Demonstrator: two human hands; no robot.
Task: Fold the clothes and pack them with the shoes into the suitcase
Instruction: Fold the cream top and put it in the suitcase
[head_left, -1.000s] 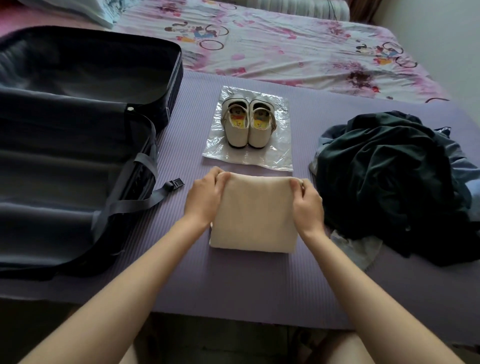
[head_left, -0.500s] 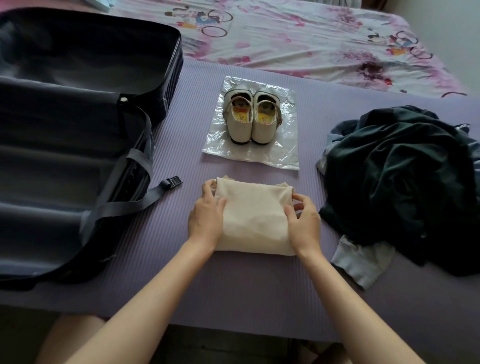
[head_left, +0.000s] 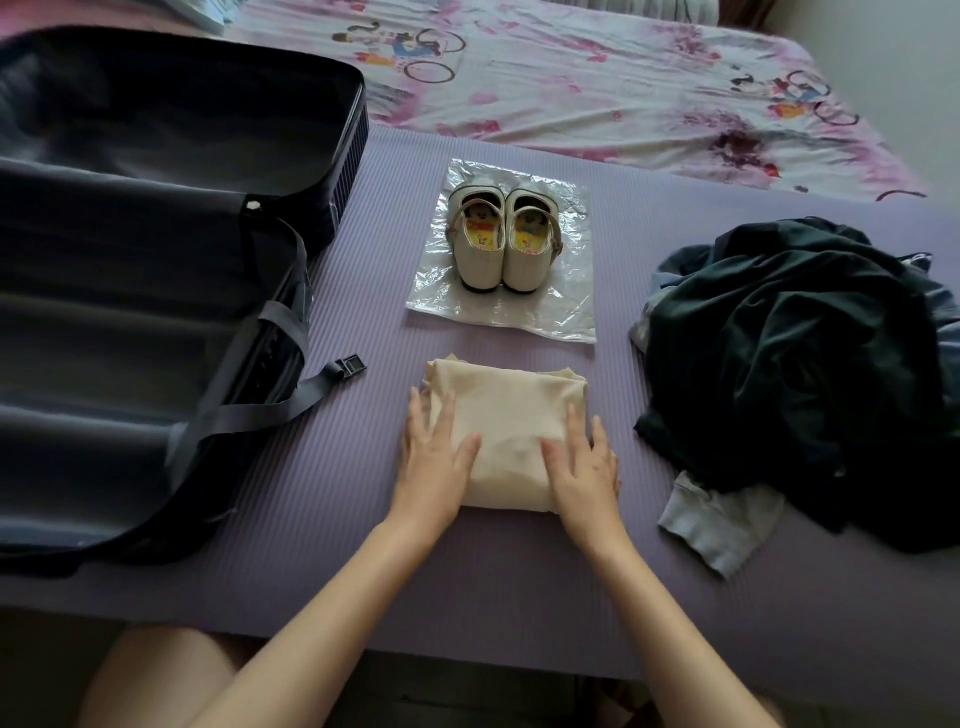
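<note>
My hands have slid off the sides of the folded cream cloth (head_left: 511, 410), where they were half a second ago, and now lie flat on top of it. My left hand (head_left: 434, 462) rests on its near-left part and my right hand (head_left: 582, 467) on its near-right part. The fingers are straight and point away from me, with the thumbs turned in toward each other. Neither hand grips anything; both are open and press down on the cloth. The cloth has stayed where it was, a squarish bundle in the middle of the purple mat (head_left: 363, 545), with layers showing at its far corners.

Just beyond it, and apart from it, lies a clear plastic bag (head_left: 566, 306). The pair of white shoes (head_left: 501, 239) stands on that bag, side by side and touching, heels toward me. Their insoles carry a yellow cartoon print.

To the left the dark suitcase (head_left: 130, 312) lies open, its lining facing up. A grey strap (head_left: 270, 410) hangs over its near-right rim onto the mat. The black buckle (head_left: 349, 368) lies on the mat left of the cloth, not touching it.

To the right sits a pile of dark clothes (head_left: 800, 364), unfolded, with a pale blue-grey piece (head_left: 722, 525) sticking out at its near edge. Beyond the mat, on the far side, spreads a bedsheet (head_left: 597, 88) printed with pink flowers and cartoon figures.
</note>
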